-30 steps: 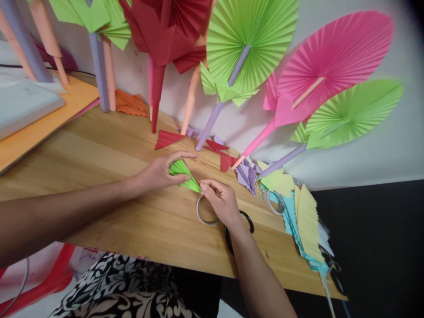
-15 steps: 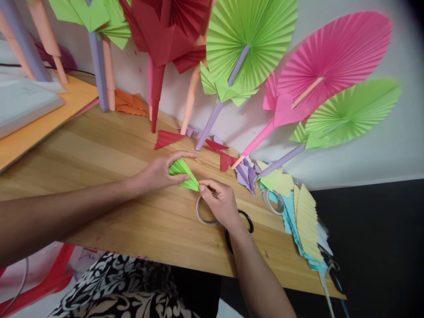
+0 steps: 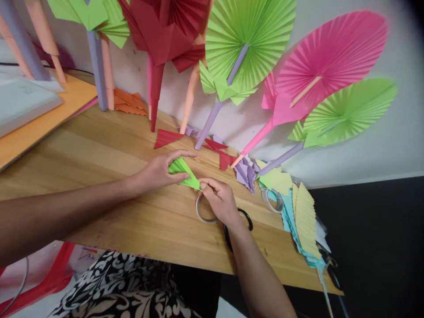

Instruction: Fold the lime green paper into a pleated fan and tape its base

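A small pleated piece of bright green paper (image 3: 183, 170) is held between my two hands above the wooden table (image 3: 132, 221). My left hand (image 3: 162, 170) grips its wide end, thumb on the near side and index finger stretched along the far side. At the narrow end, my right hand (image 3: 218, 196) pinches the tip between thumb and fingers. Beneath the right hand lies a roll of tape (image 3: 198, 210), partly covered. Black scissor handles (image 3: 247, 218) show on both sides of my right wrist; the blades are hidden.
Paper fans on rolled sticks lean against the wall, among them a green fan (image 3: 265, 35), a pink fan (image 3: 347, 48) and a dark red one (image 3: 162, 39). Red scraps (image 3: 167, 138), another tape roll (image 3: 276, 205) and pleated yellow paper (image 3: 304, 216) lie along the table's back and right.
The right-hand pinch at the green paper's narrow end has shifted very slightly. The left hand keeps its hold, and the view has moved a little.
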`<control>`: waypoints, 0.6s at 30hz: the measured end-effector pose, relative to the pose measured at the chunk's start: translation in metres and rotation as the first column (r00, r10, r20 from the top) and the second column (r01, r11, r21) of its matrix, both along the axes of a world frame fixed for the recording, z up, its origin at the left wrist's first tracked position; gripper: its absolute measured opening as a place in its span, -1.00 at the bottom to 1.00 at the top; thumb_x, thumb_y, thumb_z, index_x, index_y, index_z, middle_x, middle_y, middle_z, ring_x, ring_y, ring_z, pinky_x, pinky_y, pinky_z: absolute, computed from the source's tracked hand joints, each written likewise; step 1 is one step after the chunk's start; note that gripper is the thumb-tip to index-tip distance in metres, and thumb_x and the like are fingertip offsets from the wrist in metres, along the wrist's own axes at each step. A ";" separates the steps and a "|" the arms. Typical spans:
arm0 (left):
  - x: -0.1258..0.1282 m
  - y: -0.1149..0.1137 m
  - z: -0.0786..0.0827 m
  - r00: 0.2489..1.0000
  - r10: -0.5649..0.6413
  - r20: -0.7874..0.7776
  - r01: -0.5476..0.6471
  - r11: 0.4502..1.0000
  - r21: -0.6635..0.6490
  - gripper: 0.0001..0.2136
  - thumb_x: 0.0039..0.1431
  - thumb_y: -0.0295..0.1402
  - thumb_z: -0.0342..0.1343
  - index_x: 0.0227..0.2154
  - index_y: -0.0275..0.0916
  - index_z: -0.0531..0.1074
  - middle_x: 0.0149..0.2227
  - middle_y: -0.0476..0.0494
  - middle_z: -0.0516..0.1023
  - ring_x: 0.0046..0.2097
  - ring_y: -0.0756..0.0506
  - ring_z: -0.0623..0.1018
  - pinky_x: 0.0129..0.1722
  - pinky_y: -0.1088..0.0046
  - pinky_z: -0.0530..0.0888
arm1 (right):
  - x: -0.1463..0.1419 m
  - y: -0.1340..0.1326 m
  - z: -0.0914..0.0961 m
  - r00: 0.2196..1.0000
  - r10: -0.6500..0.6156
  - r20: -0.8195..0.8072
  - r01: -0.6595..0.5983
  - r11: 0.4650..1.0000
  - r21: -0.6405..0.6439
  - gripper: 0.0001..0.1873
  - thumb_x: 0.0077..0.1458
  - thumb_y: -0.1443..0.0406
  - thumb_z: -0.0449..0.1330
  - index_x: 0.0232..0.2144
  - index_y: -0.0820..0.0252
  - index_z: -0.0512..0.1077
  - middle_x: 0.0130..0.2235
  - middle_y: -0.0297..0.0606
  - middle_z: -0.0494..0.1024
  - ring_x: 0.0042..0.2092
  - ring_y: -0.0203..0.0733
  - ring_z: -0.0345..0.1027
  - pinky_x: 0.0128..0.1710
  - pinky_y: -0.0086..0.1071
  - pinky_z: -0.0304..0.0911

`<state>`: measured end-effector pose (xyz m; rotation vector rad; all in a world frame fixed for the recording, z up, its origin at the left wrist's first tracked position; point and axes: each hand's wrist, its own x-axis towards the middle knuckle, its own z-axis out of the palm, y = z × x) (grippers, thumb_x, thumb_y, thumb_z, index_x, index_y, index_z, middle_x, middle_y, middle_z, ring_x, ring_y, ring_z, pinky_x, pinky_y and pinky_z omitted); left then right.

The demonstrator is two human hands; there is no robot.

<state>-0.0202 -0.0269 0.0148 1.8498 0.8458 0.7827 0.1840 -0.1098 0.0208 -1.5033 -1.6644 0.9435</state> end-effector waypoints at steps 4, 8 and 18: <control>-0.001 0.001 0.001 1.000 0.008 -0.001 -0.008 1.000 0.016 -0.48 0.07 -0.19 0.17 0.12 -0.21 0.40 -0.35 0.02 0.50 -0.39 -0.02 0.45 -0.32 0.49 0.42 | 0.003 0.001 0.001 0.996 -0.037 -0.076 0.035 0.999 -0.031 -0.66 0.25 0.14 0.07 -0.27 0.15 0.60 -0.45 -0.33 0.56 -0.34 -0.25 0.44 -0.28 -0.42 0.31; -0.001 0.003 -0.002 1.000 0.017 -0.001 -0.017 0.999 0.045 -0.48 0.07 -0.19 0.16 0.12 -0.22 0.40 -0.23 -0.04 0.55 -0.34 -0.03 0.46 -0.27 0.46 0.43 | 0.002 0.003 -0.001 0.994 -0.080 -0.078 0.076 0.996 -0.056 -0.72 0.14 0.11 0.19 -0.31 0.16 0.59 -0.46 -0.34 0.56 -0.39 -0.25 0.42 -0.35 -0.43 0.31; 0.000 0.001 0.000 0.999 0.033 -0.003 -0.032 0.997 0.065 -0.51 0.08 -0.22 0.16 0.10 -0.21 0.41 -0.21 -0.03 0.55 -0.37 0.00 0.44 -0.30 0.49 0.42 | 0.000 0.001 0.002 0.997 -0.034 0.065 0.033 0.999 0.020 -0.75 0.15 0.21 0.12 -0.34 0.19 0.57 -0.45 -0.35 0.53 -0.39 -0.28 0.37 -0.34 -0.44 0.23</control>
